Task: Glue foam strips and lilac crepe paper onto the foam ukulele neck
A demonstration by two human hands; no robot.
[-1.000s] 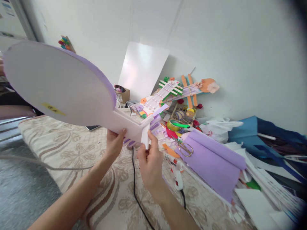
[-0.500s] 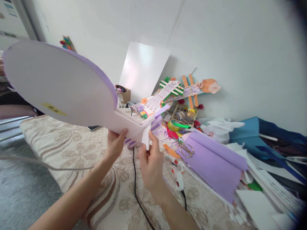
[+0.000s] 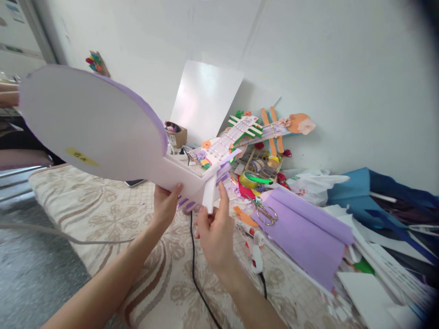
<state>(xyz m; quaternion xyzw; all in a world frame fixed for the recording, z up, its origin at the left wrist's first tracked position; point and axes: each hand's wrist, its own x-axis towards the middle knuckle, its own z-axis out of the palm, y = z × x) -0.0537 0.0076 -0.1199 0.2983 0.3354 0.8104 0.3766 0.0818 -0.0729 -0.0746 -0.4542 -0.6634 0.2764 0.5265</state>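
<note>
A large white foam-board instrument model (image 3: 103, 123) with a rounded body and purple-edged rim is held up over the table, its plain side towards me. A yellow label (image 3: 81, 156) with dark writing is stuck on the body. My left hand (image 3: 165, 203) grips the lower edge of the neck, thumb in front and the other fingers hidden behind. At the neck's end, my right hand (image 3: 216, 230) has thumb and fingers on a narrow white foam strip (image 3: 209, 194) that stands across the neck. Purple pegs (image 3: 224, 173) stick out behind it.
Scissors (image 3: 265, 214) lie on purple paper (image 3: 305, 237) to the right. A white glue gun (image 3: 254, 256) with a black cord rests nearer me. Decorated instrument models (image 3: 233, 139) lean at the back, behind tape rolls (image 3: 248, 180). At the left edge shows another person's arm (image 3: 8, 98).
The model's rounded body has swung slightly right and down. My right index finger has straightened and moved a little away from the strip; my left hand keeps its hold.
</note>
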